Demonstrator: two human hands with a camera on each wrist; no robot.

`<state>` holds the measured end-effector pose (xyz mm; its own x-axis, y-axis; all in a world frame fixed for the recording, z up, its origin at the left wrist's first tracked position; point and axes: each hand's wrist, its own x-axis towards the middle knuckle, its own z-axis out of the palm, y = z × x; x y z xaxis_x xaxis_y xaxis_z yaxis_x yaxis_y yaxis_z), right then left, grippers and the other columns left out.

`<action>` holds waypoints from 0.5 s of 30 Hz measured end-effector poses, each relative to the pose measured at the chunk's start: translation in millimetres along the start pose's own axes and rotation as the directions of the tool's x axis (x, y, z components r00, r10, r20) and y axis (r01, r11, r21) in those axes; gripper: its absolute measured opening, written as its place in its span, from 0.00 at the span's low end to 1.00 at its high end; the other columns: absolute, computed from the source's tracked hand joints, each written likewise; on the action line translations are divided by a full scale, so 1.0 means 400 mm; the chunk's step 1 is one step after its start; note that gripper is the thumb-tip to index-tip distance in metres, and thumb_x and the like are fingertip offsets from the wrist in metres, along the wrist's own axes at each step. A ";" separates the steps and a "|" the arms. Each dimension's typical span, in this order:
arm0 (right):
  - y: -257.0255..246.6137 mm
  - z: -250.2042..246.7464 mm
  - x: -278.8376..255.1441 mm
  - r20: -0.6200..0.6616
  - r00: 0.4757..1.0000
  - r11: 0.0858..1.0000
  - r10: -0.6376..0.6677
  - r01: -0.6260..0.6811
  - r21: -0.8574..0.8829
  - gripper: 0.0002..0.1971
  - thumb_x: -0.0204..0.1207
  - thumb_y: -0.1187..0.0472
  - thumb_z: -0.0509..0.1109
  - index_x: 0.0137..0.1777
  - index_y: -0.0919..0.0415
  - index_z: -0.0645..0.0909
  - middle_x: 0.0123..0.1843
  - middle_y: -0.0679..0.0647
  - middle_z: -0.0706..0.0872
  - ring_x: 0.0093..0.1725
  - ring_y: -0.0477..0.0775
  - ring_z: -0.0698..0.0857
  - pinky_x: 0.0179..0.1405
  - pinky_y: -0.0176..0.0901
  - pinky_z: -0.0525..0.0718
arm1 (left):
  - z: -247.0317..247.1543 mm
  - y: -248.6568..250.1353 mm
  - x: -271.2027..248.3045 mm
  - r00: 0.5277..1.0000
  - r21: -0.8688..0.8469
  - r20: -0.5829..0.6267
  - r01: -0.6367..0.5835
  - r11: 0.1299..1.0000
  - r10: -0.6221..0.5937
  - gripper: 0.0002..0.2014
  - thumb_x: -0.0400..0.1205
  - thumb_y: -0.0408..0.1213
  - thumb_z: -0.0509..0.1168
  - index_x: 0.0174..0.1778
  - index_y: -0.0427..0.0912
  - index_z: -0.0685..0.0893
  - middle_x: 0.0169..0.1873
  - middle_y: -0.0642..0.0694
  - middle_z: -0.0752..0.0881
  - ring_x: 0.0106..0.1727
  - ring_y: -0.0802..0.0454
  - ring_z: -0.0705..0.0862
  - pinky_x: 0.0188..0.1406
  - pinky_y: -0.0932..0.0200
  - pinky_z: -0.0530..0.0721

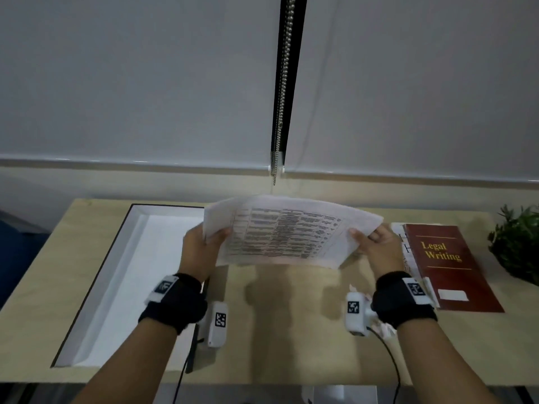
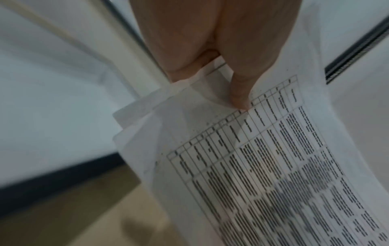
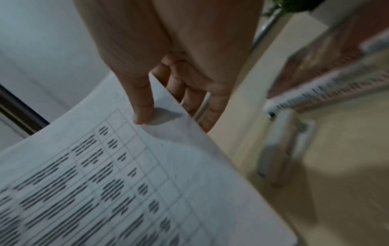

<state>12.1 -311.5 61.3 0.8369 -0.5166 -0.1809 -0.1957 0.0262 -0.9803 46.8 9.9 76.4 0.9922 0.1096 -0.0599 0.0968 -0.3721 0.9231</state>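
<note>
A thin stack of white sheets (image 1: 287, 231) printed with a table hangs bowed above the wooden desk (image 1: 291, 330). My left hand (image 1: 201, 243) pinches its left edge, thumb on top and fingers beneath. The left wrist view shows that thumb (image 2: 240, 98) pressing the printed sheets (image 2: 263, 166), with a second sheet edge fanned out below. My right hand (image 1: 376, 243) pinches the right edge the same way. In the right wrist view its thumb (image 3: 143, 108) lies on the sheets (image 3: 126, 183) and the fingers (image 3: 189, 93) curl under.
A shallow white tray with a dark rim (image 1: 122, 258) lies on the desk's left half. A red book titled Legal Writing (image 1: 449, 266) rests at the right on another book, with a green plant (image 1: 519, 243) beyond. A white stapler (image 3: 282, 146) sits beside the book. Closed blinds (image 1: 145, 83) hang behind.
</note>
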 end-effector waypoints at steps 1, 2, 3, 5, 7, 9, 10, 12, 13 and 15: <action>-0.036 -0.013 0.008 -0.001 0.999 0.999 -0.051 0.051 -0.010 0.13 0.69 0.72 0.75 0.51 0.56 0.86 0.43 0.46 0.93 0.43 0.44 0.89 0.44 0.43 0.84 | -0.021 0.033 0.015 0.998 0.064 0.008 -0.063 0.996 0.062 0.05 0.80 0.32 0.71 0.39 0.39 0.84 0.35 0.44 0.88 0.33 0.54 0.84 0.30 0.60 0.79; -0.074 -0.021 0.012 -0.004 0.994 0.991 -0.114 0.113 -0.066 0.14 0.68 0.70 0.76 0.50 0.53 0.86 0.44 0.44 0.92 0.46 0.44 0.89 0.47 0.43 0.82 | -0.043 0.073 0.028 0.992 0.111 0.026 -0.125 0.986 0.123 0.06 0.79 0.35 0.71 0.38 0.36 0.85 0.35 0.41 0.89 0.33 0.48 0.85 0.30 0.55 0.82; -0.113 -0.024 0.014 0.003 0.985 0.969 -0.171 0.169 -0.178 0.16 0.67 0.68 0.78 0.52 0.51 0.86 0.50 0.43 0.90 0.51 0.46 0.87 0.51 0.44 0.80 | -0.066 0.116 0.038 0.982 0.156 0.052 -0.190 0.969 0.184 0.08 0.79 0.37 0.70 0.39 0.34 0.86 0.35 0.38 0.90 0.35 0.42 0.87 0.33 0.50 0.84; -0.186 -0.017 0.003 0.090 0.950 0.847 -0.300 0.309 -0.433 0.23 0.66 0.63 0.80 0.61 0.50 0.82 0.60 0.44 0.82 0.60 0.46 0.79 0.62 0.44 0.74 | -0.101 0.206 0.046 0.945 0.256 0.134 -0.324 0.911 0.298 0.10 0.78 0.39 0.69 0.41 0.33 0.87 0.35 0.35 0.91 0.37 0.38 0.88 0.36 0.44 0.85; -0.255 0.015 -0.026 0.267 0.884 0.710 -0.384 0.468 -0.526 0.30 0.62 0.58 0.82 0.65 0.48 0.79 0.63 0.41 0.78 0.63 0.41 0.74 0.67 0.40 0.69 | -0.116 0.286 0.040 0.904 0.360 0.240 -0.421 0.832 0.353 0.07 0.80 0.37 0.69 0.39 0.38 0.86 0.32 0.40 0.90 0.35 0.42 0.86 0.34 0.49 0.80; -0.306 0.062 -0.069 0.466 0.822 0.683 -0.327 0.546 -0.484 0.32 0.60 0.53 0.83 0.66 0.46 0.79 0.64 0.41 0.81 0.64 0.40 0.78 0.66 0.40 0.72 | -0.111 0.352 0.027 0.858 0.429 0.349 -0.504 0.749 0.378 0.09 0.80 0.36 0.69 0.33 0.44 0.81 0.27 0.45 0.85 0.31 0.45 0.82 0.31 0.55 0.73; -0.320 0.087 -0.094 0.541 0.796 0.703 -0.273 0.549 -0.452 0.29 0.61 0.52 0.83 0.64 0.46 0.80 0.62 0.43 0.85 0.61 0.42 0.82 0.63 0.42 0.78 | -0.104 0.379 0.017 0.835 0.448 0.397 -0.539 0.713 0.382 0.11 0.80 0.36 0.69 0.32 0.46 0.79 0.25 0.46 0.83 0.30 0.46 0.80 0.29 0.56 0.71; -0.329 0.124 -0.135 0.576 0.791 0.756 -0.205 0.502 -0.421 0.17 0.68 0.53 0.78 0.57 0.53 0.85 0.51 0.53 0.91 0.48 0.51 0.89 0.51 0.52 0.88 | -0.085 0.411 -0.002 0.797 0.470 0.457 -0.593 0.654 0.395 0.11 0.80 0.37 0.69 0.32 0.46 0.79 0.23 0.50 0.80 0.29 0.47 0.78 0.28 0.57 0.68; -0.332 0.134 -0.152 0.558 0.806 0.787 -0.196 0.469 -0.401 0.12 0.72 0.54 0.75 0.51 0.58 0.86 0.46 0.59 0.92 0.44 0.57 0.90 0.47 0.58 0.88 | -0.081 0.416 -0.007 0.784 0.464 0.460 -0.613 0.640 0.417 0.09 0.79 0.37 0.69 0.33 0.46 0.80 0.24 0.50 0.81 0.30 0.48 0.80 0.29 0.57 0.71; -0.317 0.132 -0.166 0.500 0.844 0.869 -0.193 0.384 -0.314 0.07 0.77 0.58 0.69 0.45 0.59 0.87 0.43 0.60 0.92 0.41 0.55 0.91 0.45 0.55 0.90 | -0.088 0.403 -0.005 0.781 0.472 0.337 -0.623 0.624 0.525 0.03 0.77 0.40 0.70 0.45 0.48 0.86 0.38 0.49 0.90 0.42 0.48 0.86 0.43 0.53 0.81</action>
<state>8.5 -235.3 193.3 0.9999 -0.0130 -0.0036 -0.0090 -0.4439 -0.8960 57.4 -17.7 238.6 0.8528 -0.4202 0.3101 -0.5203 -0.7356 0.4339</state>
